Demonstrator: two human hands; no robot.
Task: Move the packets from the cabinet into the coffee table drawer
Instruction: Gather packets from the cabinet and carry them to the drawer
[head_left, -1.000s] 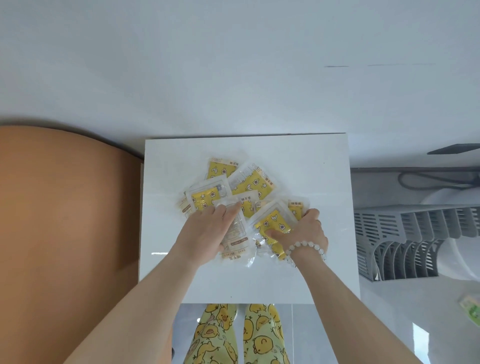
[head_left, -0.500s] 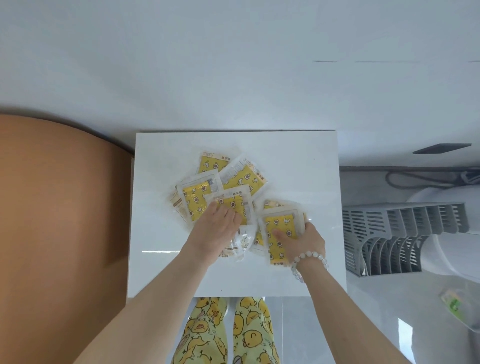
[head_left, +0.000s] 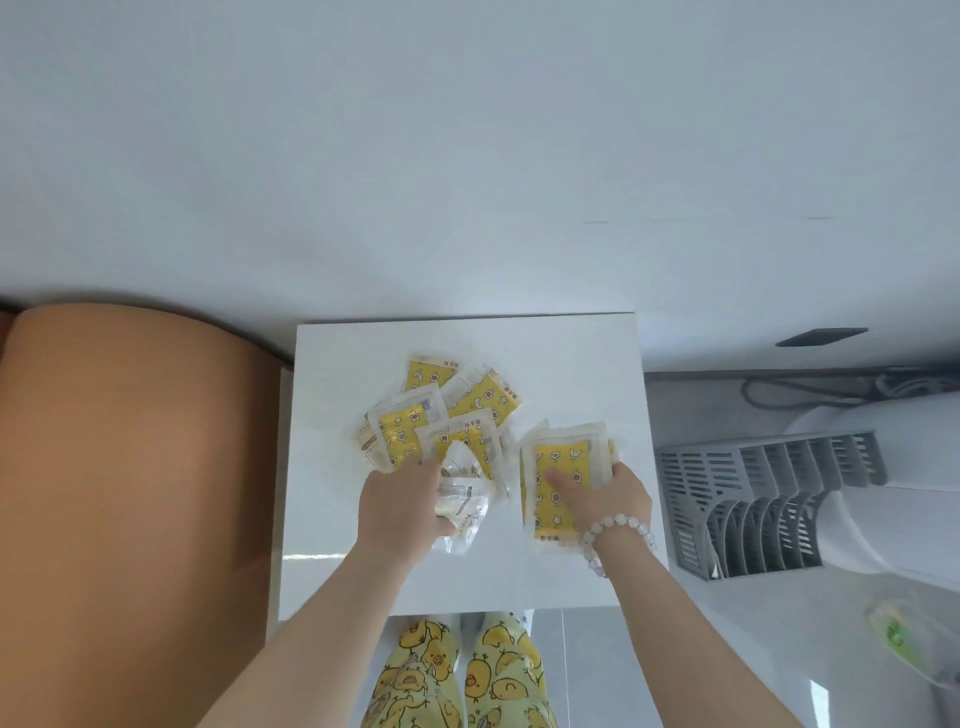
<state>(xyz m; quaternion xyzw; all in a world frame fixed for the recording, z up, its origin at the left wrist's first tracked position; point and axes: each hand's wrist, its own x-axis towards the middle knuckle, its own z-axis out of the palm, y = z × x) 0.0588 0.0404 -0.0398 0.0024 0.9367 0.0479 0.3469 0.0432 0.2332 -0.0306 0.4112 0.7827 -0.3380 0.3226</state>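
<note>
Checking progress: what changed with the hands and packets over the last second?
The right hand gathered a stack of yellow packets and drew it right, away from the pile. The left hand, earlier flat on the pile, now grips a crumpled packet. The rear packets on the cabinet top stayed put.

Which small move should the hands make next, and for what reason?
Probably the left hand, gripping a crumpled packet, should gather the loose packets toward the stack the right hand holds: several lie fanned on the cabinet top.

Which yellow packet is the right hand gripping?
The rightmost packet, apart from the fan: the right hand pinches it, thumb on its yellow face. The left hand grips a crumpled packet.
</note>
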